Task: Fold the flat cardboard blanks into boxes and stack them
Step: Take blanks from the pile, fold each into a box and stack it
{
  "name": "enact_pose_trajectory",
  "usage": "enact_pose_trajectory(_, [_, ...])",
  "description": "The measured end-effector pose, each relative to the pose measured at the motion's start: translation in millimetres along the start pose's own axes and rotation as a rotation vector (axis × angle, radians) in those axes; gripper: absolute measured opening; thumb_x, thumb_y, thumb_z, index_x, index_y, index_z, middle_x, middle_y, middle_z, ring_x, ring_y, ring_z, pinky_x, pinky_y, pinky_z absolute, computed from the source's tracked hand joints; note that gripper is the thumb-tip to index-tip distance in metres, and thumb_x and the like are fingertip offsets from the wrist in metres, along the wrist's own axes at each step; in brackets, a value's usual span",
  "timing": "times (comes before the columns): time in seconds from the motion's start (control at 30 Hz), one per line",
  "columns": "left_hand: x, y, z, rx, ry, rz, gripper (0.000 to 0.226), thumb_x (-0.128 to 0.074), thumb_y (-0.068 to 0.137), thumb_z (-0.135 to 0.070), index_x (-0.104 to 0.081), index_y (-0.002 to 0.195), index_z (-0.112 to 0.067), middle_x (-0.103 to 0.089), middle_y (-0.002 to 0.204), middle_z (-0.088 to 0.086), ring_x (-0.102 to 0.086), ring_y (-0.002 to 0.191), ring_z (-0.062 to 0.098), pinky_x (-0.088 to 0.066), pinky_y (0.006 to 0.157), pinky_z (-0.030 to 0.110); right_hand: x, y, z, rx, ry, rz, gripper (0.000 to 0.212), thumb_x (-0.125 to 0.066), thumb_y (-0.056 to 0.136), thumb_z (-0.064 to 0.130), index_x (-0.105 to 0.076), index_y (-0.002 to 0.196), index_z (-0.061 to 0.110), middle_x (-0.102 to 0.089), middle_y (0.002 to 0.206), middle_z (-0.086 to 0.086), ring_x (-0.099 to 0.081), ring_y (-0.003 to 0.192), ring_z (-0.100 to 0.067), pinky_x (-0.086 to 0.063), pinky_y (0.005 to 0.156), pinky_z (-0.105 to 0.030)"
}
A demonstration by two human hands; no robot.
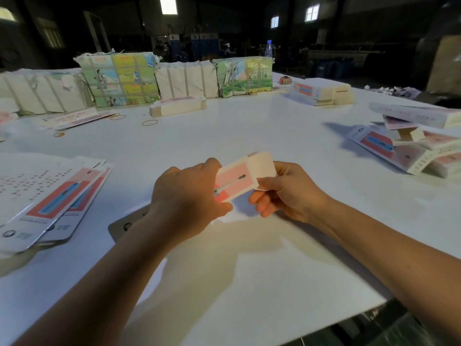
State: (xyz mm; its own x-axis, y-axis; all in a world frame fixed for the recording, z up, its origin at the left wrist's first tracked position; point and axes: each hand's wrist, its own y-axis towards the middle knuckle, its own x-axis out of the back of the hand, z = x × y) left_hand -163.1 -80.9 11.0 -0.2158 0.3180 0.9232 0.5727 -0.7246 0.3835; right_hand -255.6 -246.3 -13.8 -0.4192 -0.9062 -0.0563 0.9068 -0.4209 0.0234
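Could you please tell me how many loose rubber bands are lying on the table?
3, all far left: one beside the printed blanks, one right of it, one nearer. Others may be hidden.

Dim hall, bright bench, wide-angle bend and a little motion blur.

The hall at the top of the frame is nearly black, lit only by small blown-out windows point(168, 4) at upper centre and upper right. Light falls from above and behind onto the white bench point(249, 126), which shines pale with a soft sheen across the middle. Soft grey shadows of the arms spread over the bench toward the bottom of the frame, and a darker shadow lies left of the boxes at right point(409, 151). The left hand point(185, 196) and right hand point(289, 191) at centre are slightly smeared. Straight edges bow toward the corners, where detail softens and darkens.
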Motion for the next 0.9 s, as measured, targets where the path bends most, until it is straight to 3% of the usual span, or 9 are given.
enact_pose_trajectory(0.13, [-1.2,3.6,6.3,0.000,-0.095,0.118,0.057,-0.065,0.069,-0.066,-0.037,0.106,-0.033,-0.060,0.109,-0.012,-0.045,0.070,0.010,-0.033,0.060,0.022,-0.9,-0.2,-1.0,-0.013,0.024,-0.004,0.019,-0.045,0.090,-0.008,-0.061,0.086,0.000,-0.064,0.055,-0.014,-0.054,0.035,-0.019,-0.044,0.037,-0.022])
enact_pose_trajectory(0.23, [-4.5,0.4,10.9,0.038,-0.143,0.099,0.060,-0.062,0.065,-0.071,-0.038,0.106,-0.033,-0.057,0.106,-0.012,-0.049,0.075,0.013,-0.038,0.067,0.029,-3.4,0.4,1.1,0.019,0.076,-0.025,0.011,-0.048,0.092,-0.002,-0.058,0.088,0.001,-0.063,0.055,-0.013,-0.052,0.035,-0.019,-0.042,0.037,-0.021])
enact_pose_trajectory(0.33, [-3.4,-0.2,17.7,0.131,-0.236,0.051,0.063,-0.060,0.063,-0.071,-0.045,0.109,-0.031,-0.050,0.100,-0.012,-0.051,0.081,0.015,-0.035,0.064,0.027,0.1,0.2,3.9,0.106,0.216,-0.195,0.003,-0.053,0.093,0.010,-0.053,0.094,0.007,-0.064,0.061,-0.013,-0.055,0.043,-0.022,-0.046,0.040,-0.026])
enact_pose_trajectory(0.4, [-2.9,0.6,22.5,0.167,-0.292,0.066,0.059,-0.059,0.062,-0.071,-0.046,0.104,-0.031,-0.052,0.096,-0.014,-0.053,0.080,0.014,-0.038,0.063,0.027,1.3,-3.3,2.0,0.243,0.117,-0.332,0.004,-0.057,0.091,0.008,-0.056,0.087,0.010,-0.063,0.062,-0.009,-0.055,0.047,-0.021,-0.046,0.043,-0.028])
enact_pose_trajectory(0.5, [-3.5,0.9,25.2,0.179,-0.336,0.056,0.051,-0.062,0.063,-0.069,-0.046,0.097,-0.034,-0.051,0.085,-0.017,-0.050,0.072,0.008,-0.035,0.056,0.023,-8.4,-9.8,-6.5,0.475,-0.236,-0.343,0.020,-0.060,0.088,0.002,-0.070,0.083,0.018,-0.064,0.068,0.007,-0.056,0.052,-0.010,-0.047,0.048,-0.021])
enact_pose_trajectory(0.57, [-4.1,0.5,25.3,0.174,-0.366,0.045,0.050,-0.063,0.062,-0.069,-0.047,0.097,-0.036,-0.052,0.084,-0.018,-0.049,0.072,0.006,-0.034,0.055,0.020,-16.7,-12.1,-12.0,0.575,-0.361,-0.298,0.025,-0.060,0.090,0.002,-0.069,0.100,0.023,-0.063,0.083,0.013,-0.057,0.061,-0.005,-0.047,0.052,-0.015])
enact_pose_trajectory(0.67, [-5.6,0.2,23.5,0.137,-0.386,0.063,0.054,-0.062,0.064,-0.070,-0.046,0.104,-0.038,-0.051,0.093,-0.019,-0.052,0.078,0.009,-0.036,0.057,0.017,-21.3,-13.7,-14.0,0.642,-0.408,-0.247,0.034,-0.055,0.093,0.003,-0.058,0.119,0.025,-0.059,0.105,0.008,-0.057,0.075,-0.004,-0.048,0.058,-0.014])
enact_pose_trajectory(0.8, [-7.5,-0.4,19.8,0.075,-0.411,0.051,0.061,-0.059,0.062,-0.076,-0.047,0.109,-0.039,-0.051,0.095,-0.020,-0.053,0.081,0.009,-0.043,0.063,0.020,-25.9,-19.4,-16.4,0.710,-0.482,-0.227,0.040,-0.053,0.090,0.006,-0.053,0.125,0.026,-0.062,0.090,0.007,-0.056,0.064,-0.004,-0.047,0.059,-0.014])
enact_pose_trajectory(0.9, [-7.6,-1.0,22.3,0.065,-0.401,0.065,0.057,-0.051,0.054,-0.075,-0.043,0.100,-0.043,-0.051,0.091,-0.020,-0.053,0.081,0.008,-0.045,0.065,0.023,-25.5,-20.6,-16.7,0.601,-0.411,-0.201,0.060,-0.058,0.091,0.003,-0.037,0.129,0.043,-0.062,0.078,0.008,-0.056,0.062,-0.006,-0.051,0.066,-0.027])
